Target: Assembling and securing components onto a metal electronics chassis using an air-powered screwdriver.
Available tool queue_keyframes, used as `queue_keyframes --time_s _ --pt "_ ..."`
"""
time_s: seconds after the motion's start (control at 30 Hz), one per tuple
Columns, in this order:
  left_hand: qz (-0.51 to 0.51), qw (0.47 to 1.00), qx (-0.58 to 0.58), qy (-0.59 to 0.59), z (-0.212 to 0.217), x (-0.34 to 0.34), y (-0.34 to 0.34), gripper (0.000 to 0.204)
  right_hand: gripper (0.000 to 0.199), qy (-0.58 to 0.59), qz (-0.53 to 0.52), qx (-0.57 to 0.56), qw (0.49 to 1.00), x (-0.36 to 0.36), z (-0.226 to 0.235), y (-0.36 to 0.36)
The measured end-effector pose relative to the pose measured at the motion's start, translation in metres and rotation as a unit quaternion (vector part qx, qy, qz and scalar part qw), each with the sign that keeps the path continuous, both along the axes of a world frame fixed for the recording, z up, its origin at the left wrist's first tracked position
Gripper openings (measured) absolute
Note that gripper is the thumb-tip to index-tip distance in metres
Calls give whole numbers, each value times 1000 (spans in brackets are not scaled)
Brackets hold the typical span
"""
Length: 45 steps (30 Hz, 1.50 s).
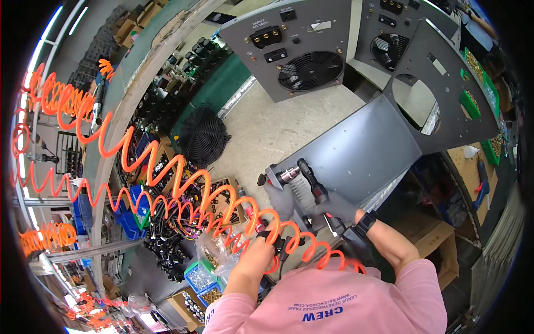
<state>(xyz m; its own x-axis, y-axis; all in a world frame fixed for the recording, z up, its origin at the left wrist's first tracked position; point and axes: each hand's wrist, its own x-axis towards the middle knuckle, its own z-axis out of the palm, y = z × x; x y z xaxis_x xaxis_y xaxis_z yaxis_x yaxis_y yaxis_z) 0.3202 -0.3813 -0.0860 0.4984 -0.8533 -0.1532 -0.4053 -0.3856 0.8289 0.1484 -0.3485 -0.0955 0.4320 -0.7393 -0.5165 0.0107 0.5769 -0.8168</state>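
Here, nearest, a pink shirt [334, 295] shows on the near side of the grey chassis [356, 156], and an orange coiled hose [181, 167] sweeps off to the chassis's left, presumably coiled so that it can stretch. At the chassis's near left end is the gloved left grip [281, 201], its fingers by the corner, seemingly to steady it; whether they pinch anything I cannot tell, as the fingertips are hidden. The right grip [338, 207], at the chassis's near edge, is wrapped around a black power driver [314, 182], whose metal nose points left over the chassis's end. The glove covers the handle, and the nose's tip is hard to make out. The chassis rests on the pale tabletop [267, 119], with black fan guards [203, 136] to its left. Beyond it stands a grey fan panel [311, 44], probably upright to keep its fittings reachable. Far beyond the chassis, to the right, a co-worker [481, 33] is partly cut off.
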Motion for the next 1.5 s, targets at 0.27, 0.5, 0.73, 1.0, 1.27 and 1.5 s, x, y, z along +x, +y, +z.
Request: queue_keyframes --time_s 0.27,0.5,0.73,1.0,1.27,1.5 --pt "-21 998 51 15 -1 8 1 60 31 82 53 -26 995 -19 43 5" --pt "-17 1000 -25 -7 -9 13 -1 47 21 -23 23 75 997 -60 69 73" --pt "-18 999 -47 17 -16 9 0 44 23 -22 8 97 995 -56 48 118" --pt "-17 996 -41 71 -9 4 4 45 24 -17 11 80 997 -56 48 120" --pt "-22 995 -70 62 -20 12 4 43 25 16 13 79 997 -56 48 120" --pt "-31 995 -56 70 -31 16 0 47 32 33 17 20 999 -60 22 124"
